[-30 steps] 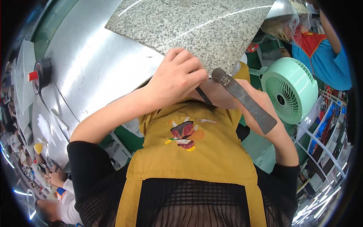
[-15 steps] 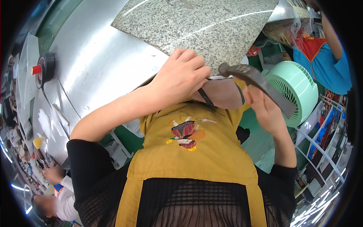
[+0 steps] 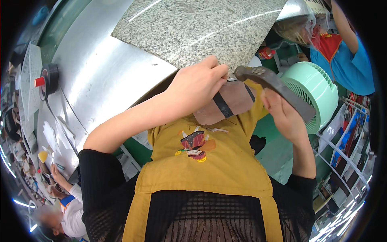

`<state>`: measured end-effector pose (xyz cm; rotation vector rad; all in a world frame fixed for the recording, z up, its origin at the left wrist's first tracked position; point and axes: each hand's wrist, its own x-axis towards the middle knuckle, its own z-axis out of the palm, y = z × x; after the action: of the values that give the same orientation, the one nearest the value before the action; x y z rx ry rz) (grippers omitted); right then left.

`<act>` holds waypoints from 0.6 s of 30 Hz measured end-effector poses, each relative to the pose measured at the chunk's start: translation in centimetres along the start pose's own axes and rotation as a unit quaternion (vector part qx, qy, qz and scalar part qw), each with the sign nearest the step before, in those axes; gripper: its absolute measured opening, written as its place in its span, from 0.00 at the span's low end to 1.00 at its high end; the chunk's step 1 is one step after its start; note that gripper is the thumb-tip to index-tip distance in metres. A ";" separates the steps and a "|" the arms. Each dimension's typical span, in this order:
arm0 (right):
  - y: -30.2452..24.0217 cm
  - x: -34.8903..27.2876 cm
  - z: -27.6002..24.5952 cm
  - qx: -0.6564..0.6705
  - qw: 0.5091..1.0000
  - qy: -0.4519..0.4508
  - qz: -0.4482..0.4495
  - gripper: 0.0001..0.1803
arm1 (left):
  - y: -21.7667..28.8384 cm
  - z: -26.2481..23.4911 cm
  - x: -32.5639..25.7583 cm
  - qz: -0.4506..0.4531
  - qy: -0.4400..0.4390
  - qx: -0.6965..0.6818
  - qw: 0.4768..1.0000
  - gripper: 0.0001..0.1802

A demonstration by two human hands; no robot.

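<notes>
My left hand (image 3: 197, 86) presses a brown leather piece (image 3: 229, 105) with a dark strap against the near edge of a speckled granite slab (image 3: 201, 28). Its fingers are curled over the piece's top. My right hand (image 3: 284, 115) grips the handle of a dark metal hammer-like tool (image 3: 274, 86), held tilted with its head near the slab's edge, just right of my left fingers. My yellow apron (image 3: 205, 165) fills the lower middle of the view.
The slab lies on a shiny steel table (image 3: 92, 68). A roll of black tape with a red cap (image 3: 46, 80) sits at the table's left. A mint-green fan (image 3: 318, 90) stands to the right. Another person in blue (image 3: 342, 60) is beyond it; one more sits lower left (image 3: 60, 209).
My right hand has swung the tool from lying low and pointing right to raised, with its head brought up next to my left fingers at the slab's edge. The left hand stays put.
</notes>
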<state>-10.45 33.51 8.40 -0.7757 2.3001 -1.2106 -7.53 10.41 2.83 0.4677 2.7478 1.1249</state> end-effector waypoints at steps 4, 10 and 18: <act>-0.5 0.7 0.6 -0.024 0.999 -0.041 0.012 0.13 | -0.8 -0.7 -0.5 0.037 0.016 0.027 0.999 0.05; -1.1 1.2 0.5 0.005 1.000 -0.030 0.007 0.10 | -2.4 -0.1 -1.1 0.215 0.092 0.154 0.960 0.12; -1.3 1.3 0.3 0.001 0.997 -0.073 0.003 0.10 | -3.6 -0.3 -0.7 0.324 0.093 0.181 0.924 0.17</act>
<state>-10.88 31.85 9.19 -0.8286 2.1818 -1.1149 -7.80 7.58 0.55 1.4743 3.0638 0.7644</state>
